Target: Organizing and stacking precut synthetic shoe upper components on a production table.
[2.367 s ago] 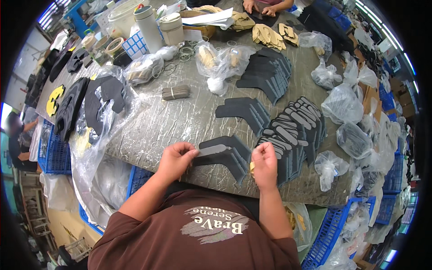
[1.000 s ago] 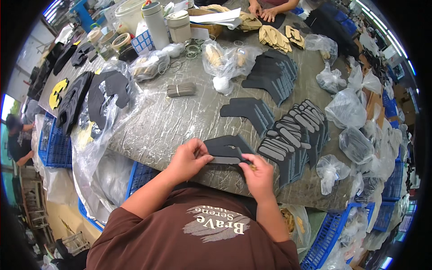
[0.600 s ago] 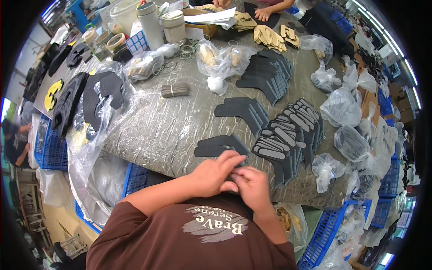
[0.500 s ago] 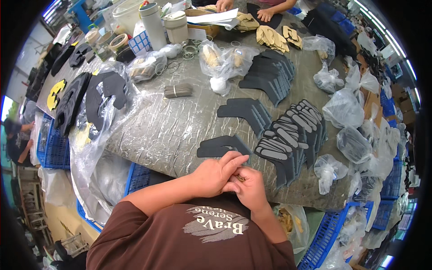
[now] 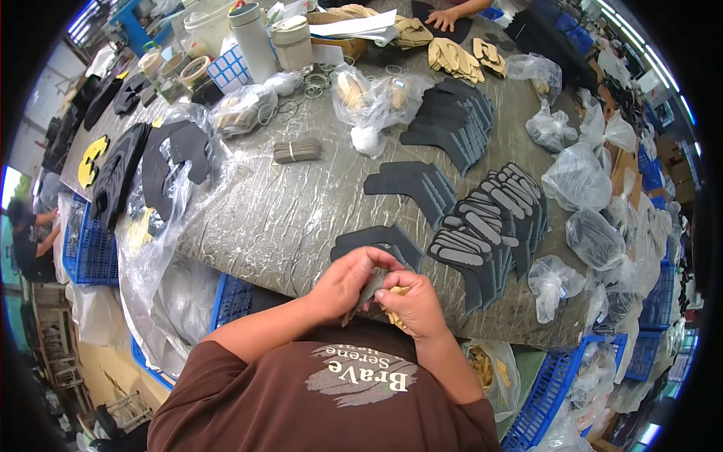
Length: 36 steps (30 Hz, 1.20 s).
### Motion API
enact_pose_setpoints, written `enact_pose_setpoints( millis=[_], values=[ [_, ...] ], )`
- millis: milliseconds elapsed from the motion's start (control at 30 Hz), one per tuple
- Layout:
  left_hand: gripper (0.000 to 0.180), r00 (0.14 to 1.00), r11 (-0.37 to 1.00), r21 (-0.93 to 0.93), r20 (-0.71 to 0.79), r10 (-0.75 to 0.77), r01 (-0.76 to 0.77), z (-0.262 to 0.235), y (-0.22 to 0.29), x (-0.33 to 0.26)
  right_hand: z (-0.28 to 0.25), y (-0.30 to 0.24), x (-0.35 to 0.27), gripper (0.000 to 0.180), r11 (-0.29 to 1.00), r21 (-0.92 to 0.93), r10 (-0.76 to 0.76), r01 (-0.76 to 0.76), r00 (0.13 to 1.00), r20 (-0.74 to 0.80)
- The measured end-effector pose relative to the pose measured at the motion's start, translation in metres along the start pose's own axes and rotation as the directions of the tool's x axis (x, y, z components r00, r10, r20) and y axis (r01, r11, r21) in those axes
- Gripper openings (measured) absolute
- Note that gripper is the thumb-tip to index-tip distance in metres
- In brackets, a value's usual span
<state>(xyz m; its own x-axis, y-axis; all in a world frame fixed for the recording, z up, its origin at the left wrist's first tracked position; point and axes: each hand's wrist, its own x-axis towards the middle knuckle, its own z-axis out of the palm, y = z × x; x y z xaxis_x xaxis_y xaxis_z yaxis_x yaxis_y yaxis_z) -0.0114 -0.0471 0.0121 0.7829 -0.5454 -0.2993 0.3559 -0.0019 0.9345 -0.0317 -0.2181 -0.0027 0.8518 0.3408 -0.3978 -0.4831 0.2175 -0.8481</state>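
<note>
My left hand [image 5: 344, 282] and my right hand [image 5: 410, 303] meet close to my chest, both pinching one dark grey cut shoe piece [image 5: 372, 287]. A tan piece [image 5: 397, 290] shows between my right fingers; how it is held is unclear. Just beyond my hands a small stack of dark grey angled pieces [image 5: 380, 242] lies at the table's near edge. To its right a fanned row of grey pieces with pale strips [image 5: 486, 228] spreads out. Another dark stack [image 5: 410, 181] lies farther back.
The table [image 5: 279, 215] is covered in crinkled plastic. Clear bags of parts [image 5: 584, 177] crowd the right side. Black pieces under plastic [image 5: 162, 154] lie left, tubs and cans [image 5: 252, 34] at the back. Blue crates [image 5: 86, 248] stand below. Another person's hand [image 5: 448, 16] works at the far edge.
My hands lifted a dark grey piece off the near stack and drew it back toward my chest, closing together on it.
</note>
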Motion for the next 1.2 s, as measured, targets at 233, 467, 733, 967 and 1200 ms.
enact_pose_setpoints(
  millis=[233,467,733,967,1200],
  values=[
    [0.026,0.788,0.638,0.513,0.138,0.599,-0.575,-0.019,-0.006,0.005,-0.004,0.010,0.005,0.007,0.917,0.393,-0.004,-0.068,0.984,0.181],
    [0.025,0.845,0.589,0.668,0.115,0.522,-0.455,-0.019,0.006,-0.005,0.010,-0.007,0.004,0.013,0.973,0.228,0.000,-0.031,0.991,0.135],
    [0.013,0.739,0.604,0.627,-0.065,0.670,-0.493,-0.034,-0.009,-0.005,-0.008,-0.008,0.014,0.010,0.818,0.534,-0.102,0.214,0.967,-0.233],
    [0.008,0.851,0.987,0.158,-0.523,0.051,0.038,-0.059,-0.014,0.004,-0.031,-0.007,0.030,0.014,0.527,-0.691,-0.699,0.494,0.714,-0.023],
    [0.013,0.883,0.910,0.351,-0.469,-0.032,0.219,-0.056,-0.006,0.008,-0.026,0.007,0.032,0.014,-0.072,-0.915,-0.642,0.397,0.684,0.347]
  ],
)
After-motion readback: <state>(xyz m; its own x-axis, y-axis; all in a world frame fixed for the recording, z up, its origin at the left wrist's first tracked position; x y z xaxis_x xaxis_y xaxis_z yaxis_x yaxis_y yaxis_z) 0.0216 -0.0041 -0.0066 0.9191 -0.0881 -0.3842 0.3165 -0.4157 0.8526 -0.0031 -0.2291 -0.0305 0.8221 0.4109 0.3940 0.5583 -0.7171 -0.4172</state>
